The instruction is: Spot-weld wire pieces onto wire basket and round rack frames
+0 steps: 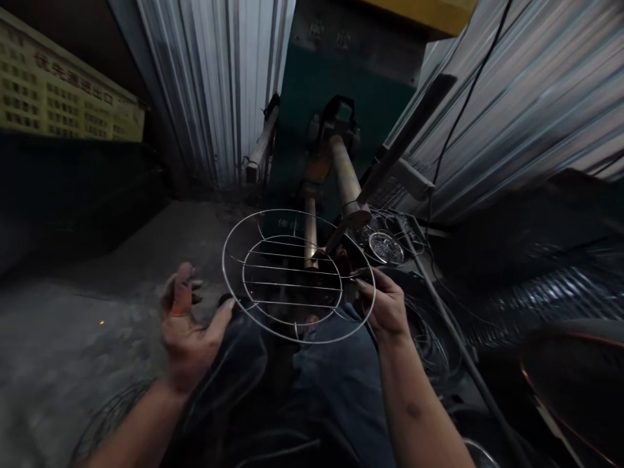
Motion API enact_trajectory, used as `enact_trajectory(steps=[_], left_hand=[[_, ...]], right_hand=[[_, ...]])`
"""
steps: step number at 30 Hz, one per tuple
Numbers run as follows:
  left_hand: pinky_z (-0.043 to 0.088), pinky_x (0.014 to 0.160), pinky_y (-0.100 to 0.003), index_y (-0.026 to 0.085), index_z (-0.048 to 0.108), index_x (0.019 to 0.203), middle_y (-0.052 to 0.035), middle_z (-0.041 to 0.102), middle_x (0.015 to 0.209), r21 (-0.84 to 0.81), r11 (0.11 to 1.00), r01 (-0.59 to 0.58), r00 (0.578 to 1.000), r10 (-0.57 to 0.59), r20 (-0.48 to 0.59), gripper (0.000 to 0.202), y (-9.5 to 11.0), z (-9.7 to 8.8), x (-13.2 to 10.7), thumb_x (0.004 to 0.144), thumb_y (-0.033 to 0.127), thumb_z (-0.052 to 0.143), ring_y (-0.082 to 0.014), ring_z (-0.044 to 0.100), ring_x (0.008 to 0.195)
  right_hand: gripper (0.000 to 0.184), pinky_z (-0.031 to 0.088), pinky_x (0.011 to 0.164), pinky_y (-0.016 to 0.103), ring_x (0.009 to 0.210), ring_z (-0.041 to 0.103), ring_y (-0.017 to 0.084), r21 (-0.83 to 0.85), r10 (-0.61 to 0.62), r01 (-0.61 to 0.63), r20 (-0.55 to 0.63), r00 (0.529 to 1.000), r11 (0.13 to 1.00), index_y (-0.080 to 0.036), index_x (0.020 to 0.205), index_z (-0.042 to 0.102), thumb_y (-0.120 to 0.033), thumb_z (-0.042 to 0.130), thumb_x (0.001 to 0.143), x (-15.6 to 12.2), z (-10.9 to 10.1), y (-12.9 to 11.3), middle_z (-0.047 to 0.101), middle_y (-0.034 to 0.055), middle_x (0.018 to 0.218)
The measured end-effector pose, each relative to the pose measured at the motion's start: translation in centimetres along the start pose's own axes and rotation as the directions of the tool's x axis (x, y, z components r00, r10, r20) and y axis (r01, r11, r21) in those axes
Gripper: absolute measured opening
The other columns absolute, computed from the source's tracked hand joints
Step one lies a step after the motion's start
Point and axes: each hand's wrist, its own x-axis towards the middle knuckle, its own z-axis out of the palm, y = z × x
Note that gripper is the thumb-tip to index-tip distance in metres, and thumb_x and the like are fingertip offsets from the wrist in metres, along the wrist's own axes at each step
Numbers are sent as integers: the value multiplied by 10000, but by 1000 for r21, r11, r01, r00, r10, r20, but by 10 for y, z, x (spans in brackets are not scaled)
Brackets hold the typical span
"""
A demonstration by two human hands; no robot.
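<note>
A round wire rack (297, 273), made of two rings joined by straight cross wires, hangs in front of me above my lap. My right hand (387, 305) pinches its right edge between thumb and fingers. My left hand (188, 328) is to the left of the rack, fingers apart, the thumb near or just touching the outer ring; an orange cover sits on one finger. The rack lies under the copper-coloured arms of a welding machine (341, 169).
Corrugated metal sheets (219, 84) stand behind and to the right. Round wire pieces (385, 246) and coiled wire lie at the right of the machine. A dark round object (575, 383) sits at lower right. A concrete floor (58, 338) spreads to the left.
</note>
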Motion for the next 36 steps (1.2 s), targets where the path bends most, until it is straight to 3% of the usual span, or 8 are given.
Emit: enact_trajectory(steps=[4,8,12,14,23,26,29,36], left_hand=[[426,886,-383,340,710,1081,-10,667,1072,213,803,-556,826,507,244,576,45,-13,21,555,147,843,-251,574,952],[431,728,-350,316,759,837,-4,715,819,123,785,-607,712,470,521,198,77,-18,37,665,225,795,-206,594,745],[381,675,-332,237,738,899,-28,706,870,93,486,-869,395,567,723,199,88,-24,40,880,163,555,-178,557,761],[366,655,-337,200,728,906,-54,698,906,78,409,-909,327,586,742,245,89,-27,37,903,139,490,-184,536,775],[414,703,-320,245,679,942,-9,603,764,-145,803,-579,-7,173,985,286,70,-43,-14,670,157,661,-175,516,762],[427,673,-296,223,683,876,-19,633,791,-151,843,-516,4,179,984,175,52,-49,-32,730,139,639,-161,535,737],[457,722,-287,208,687,952,-43,678,916,-106,906,-410,118,168,979,216,49,-59,-26,796,116,569,-173,586,820],[464,831,-273,231,522,1332,-39,661,1065,258,942,-217,676,-46,736,440,69,-140,12,892,227,517,-159,612,918]], right_hand=[[295,373,395,199,411,496,82,32,-22,25,-79,997,999,-170,692,716,-209,869,443,1,15,3,614,-22,513],[318,323,367,180,372,443,61,29,-50,51,-43,998,998,-165,686,701,-222,879,430,-3,18,2,558,-47,458],[329,327,371,181,384,446,61,-17,-23,22,-33,999,1000,-160,685,699,-246,882,426,-12,11,-1,571,-41,485],[329,341,378,187,403,464,66,-31,-16,14,-45,999,999,-161,677,699,-243,882,416,-17,8,-2,590,-33,522],[271,326,370,198,390,447,70,-291,71,-25,149,986,956,-146,687,717,-273,862,496,-44,-5,-1,571,-20,501],[256,343,378,204,398,457,74,-385,102,-7,227,969,923,-140,682,717,-288,854,525,-53,-8,-5,576,-12,510],[288,343,363,202,396,460,76,-416,103,-13,193,976,909,-141,697,720,-297,865,503,-57,0,-17,593,-5,525],[378,403,388,190,447,514,81,-429,166,-68,195,967,901,-177,776,734,-305,888,455,-73,62,-8,651,2,612]])
